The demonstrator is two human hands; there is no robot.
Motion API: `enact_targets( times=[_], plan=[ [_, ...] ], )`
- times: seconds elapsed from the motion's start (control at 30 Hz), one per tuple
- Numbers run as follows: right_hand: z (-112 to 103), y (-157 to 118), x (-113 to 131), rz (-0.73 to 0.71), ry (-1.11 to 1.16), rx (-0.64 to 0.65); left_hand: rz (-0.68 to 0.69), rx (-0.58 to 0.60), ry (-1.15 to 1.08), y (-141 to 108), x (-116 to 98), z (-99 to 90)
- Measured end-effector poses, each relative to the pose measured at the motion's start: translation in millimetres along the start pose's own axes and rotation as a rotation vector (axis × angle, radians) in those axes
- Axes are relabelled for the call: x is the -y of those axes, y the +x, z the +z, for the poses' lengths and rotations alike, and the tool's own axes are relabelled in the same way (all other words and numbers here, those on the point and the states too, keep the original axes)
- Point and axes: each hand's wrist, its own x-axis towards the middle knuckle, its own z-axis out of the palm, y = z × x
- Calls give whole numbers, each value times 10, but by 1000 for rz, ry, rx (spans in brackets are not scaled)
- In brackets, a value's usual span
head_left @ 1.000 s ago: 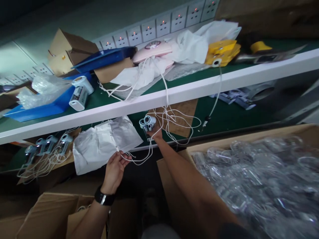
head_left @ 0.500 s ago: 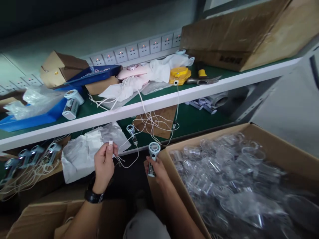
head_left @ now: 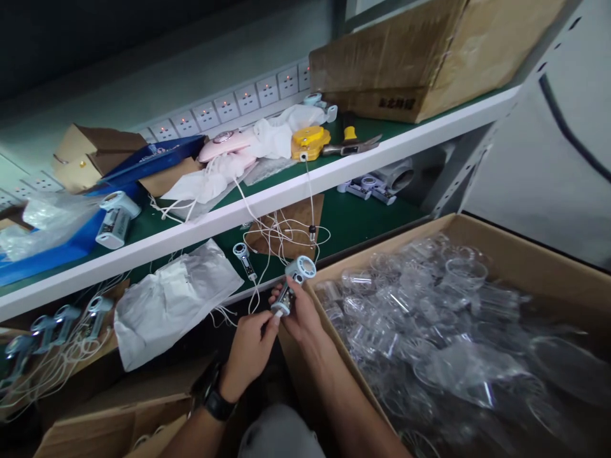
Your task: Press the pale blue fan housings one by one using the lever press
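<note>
While the right hand (head_left: 305, 313) is closed around the body of a pale-blue device (head_left: 285, 298), the left hand (head_left: 252, 342) pinches a white plug (head_left: 279, 313) against the device's lower end; whether it is fully seated cannot be determined. The device is held tilted, before the lower shelf (head_left: 356, 230), near the rim of a carton (head_left: 496, 245) of clear plastic parts (head_left: 405, 318). A similar cabled unit (head_left: 244, 261) lies on that shelf, near a white bag (head_left: 176, 299).
</note>
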Motion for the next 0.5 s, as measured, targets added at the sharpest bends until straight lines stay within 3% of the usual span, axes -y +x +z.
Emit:
enact_targets(
  times=[0.2,0.5],
  plan=[
    [-45,36,-21,-99,-33,14,-121,-1,-63,22,28,106],
    [-24,84,-74,-392,-203,0,-186,-90,-286,18,30,287]
  ],
)
